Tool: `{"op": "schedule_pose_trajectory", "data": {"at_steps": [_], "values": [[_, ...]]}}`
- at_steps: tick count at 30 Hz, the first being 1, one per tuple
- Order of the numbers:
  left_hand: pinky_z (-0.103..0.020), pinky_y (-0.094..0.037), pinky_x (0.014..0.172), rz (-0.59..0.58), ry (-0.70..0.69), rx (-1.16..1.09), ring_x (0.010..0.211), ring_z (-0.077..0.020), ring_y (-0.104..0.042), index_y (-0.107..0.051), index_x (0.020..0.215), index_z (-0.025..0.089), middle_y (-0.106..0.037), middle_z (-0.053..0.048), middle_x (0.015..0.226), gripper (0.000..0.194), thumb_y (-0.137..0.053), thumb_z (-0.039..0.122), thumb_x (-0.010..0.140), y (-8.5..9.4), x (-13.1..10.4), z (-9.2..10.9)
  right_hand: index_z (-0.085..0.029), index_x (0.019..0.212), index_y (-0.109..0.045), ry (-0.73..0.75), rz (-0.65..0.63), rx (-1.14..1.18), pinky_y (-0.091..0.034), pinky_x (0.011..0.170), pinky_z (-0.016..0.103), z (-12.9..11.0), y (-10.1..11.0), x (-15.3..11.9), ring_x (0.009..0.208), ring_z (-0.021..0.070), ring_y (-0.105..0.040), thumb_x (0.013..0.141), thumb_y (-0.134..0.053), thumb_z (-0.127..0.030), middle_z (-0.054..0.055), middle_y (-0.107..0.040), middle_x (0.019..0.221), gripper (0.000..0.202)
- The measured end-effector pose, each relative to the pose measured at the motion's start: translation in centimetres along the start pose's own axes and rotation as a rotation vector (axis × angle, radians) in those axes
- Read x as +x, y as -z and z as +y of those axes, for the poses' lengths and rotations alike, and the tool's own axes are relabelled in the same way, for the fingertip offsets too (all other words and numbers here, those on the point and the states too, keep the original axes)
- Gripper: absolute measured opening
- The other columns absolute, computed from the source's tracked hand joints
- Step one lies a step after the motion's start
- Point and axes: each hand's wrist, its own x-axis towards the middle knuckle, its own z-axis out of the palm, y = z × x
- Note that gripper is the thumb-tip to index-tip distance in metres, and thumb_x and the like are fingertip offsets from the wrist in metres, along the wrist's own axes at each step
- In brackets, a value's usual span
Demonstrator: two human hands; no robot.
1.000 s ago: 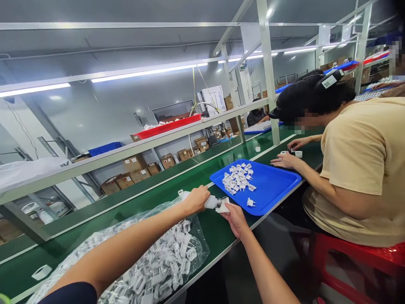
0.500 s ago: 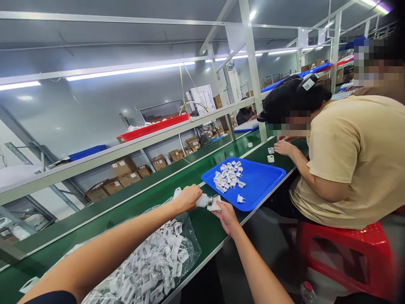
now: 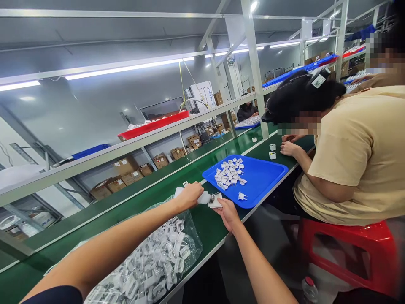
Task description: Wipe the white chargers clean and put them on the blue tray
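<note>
My left hand point(image 3: 192, 195) is wrapped round a white bottle point(image 3: 203, 198) that lies tilted on its side, its metal tip pointing right. That tip meets a small white piece point(image 3: 216, 200), which my right hand point(image 3: 228, 212) grips by its edge. Beyond my hands, a blue tray point(image 3: 267, 175) carries a heap of white plug parts point(image 3: 228, 172), with a single plug part point(image 3: 242, 196) apart from it. A clear plastic bag point(image 3: 196, 240) full of white housings point(image 3: 152, 261) lies under and beside my left forearm.
At the right a person in a beige shirt point(image 3: 354, 169) sits on a red stool point(image 3: 351, 253), hands over the green table point(image 3: 186, 171). White housings point(image 3: 272, 151) stand near them. A shelf rail point(image 3: 95, 156) with a red tray point(image 3: 155, 125) crosses above the table.
The view has shifted slightly. Both my hands keep their hold on the bottle and the white piece, close together as before. The seated person's head appears further right.
</note>
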Motion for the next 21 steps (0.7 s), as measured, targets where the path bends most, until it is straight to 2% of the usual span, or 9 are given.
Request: {"op": "schedule_pose_trajectory", "data": {"at_steps": [9,21], "values": [[-0.048,-0.056,0.093,0.005,0.028,-0.143,0.110,-0.0251,-0.065,-0.064,0.121,0.016,-0.065,-0.010,0.126,0.033,-0.067,0.034,0.094,-1.2,-0.1,-0.4,-0.017,0.123,-0.063,-0.008,-0.003,-0.012,-0.058,0.087,0.044,0.2,0.1,0.2,0.103,0.0225,-0.068,0.097,-0.065,-0.035,0.008,-0.066,0.123,0.032],[-0.043,-0.058,0.087,-0.012,0.141,-0.533,0.104,-0.0235,-0.067,-0.064,0.120,0.018,-0.067,-0.008,0.121,0.031,-0.066,0.036,0.095,-5.8,1.8,-2.6,-0.017,0.122,-0.063,0.006,0.008,0.020,-0.058,0.087,0.044,-0.1,0.3,-0.1,0.104,0.0226,-0.067,0.097,-0.065,-0.035,0.008,-0.066,0.123,0.031]]}}
